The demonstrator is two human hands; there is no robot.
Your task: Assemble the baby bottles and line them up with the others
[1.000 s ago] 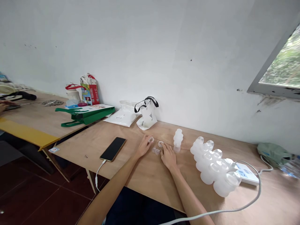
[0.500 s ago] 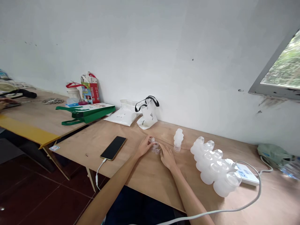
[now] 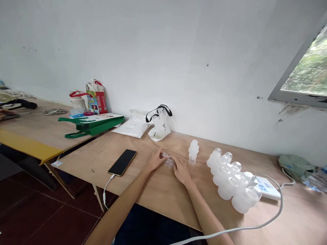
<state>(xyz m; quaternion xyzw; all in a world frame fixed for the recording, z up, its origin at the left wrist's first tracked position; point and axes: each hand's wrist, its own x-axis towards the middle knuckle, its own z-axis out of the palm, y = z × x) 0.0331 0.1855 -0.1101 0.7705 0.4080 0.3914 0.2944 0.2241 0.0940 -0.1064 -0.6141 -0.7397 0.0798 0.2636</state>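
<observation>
Moved since the earlier frames: two clear caps (image 3: 169, 162), which one second ago lay apart beside the fingers of each hand, now sit close in with the others as one cluster, just below the centre of the frame, on the wooden table (image 3: 158, 190). Left hand (image 3: 154, 161), at the cluster's left edge: thumb and forefinger stand on either side of a cap; whether they grip it cannot be told. Right hand (image 3: 182, 171), at the cluster's right edge: fingers bent and lowered to the caps, palm down; whether any cap is grasped cannot be told.

Right of centre, near the right hand, is one frosted lobed container (image 3: 193, 149). Farther to the lower right is a group of frosted containers (image 3: 231, 178) with clear tops, and just beside it a white power strip (image 3: 268, 189). Left of the left hand lies a dark-screened phone (image 3: 122, 162), cable attached. Above the hands in the frame, against the wall, a white bag (image 3: 160, 128) with black handles is noted, beside a white plastic package (image 3: 133, 127)
</observation>
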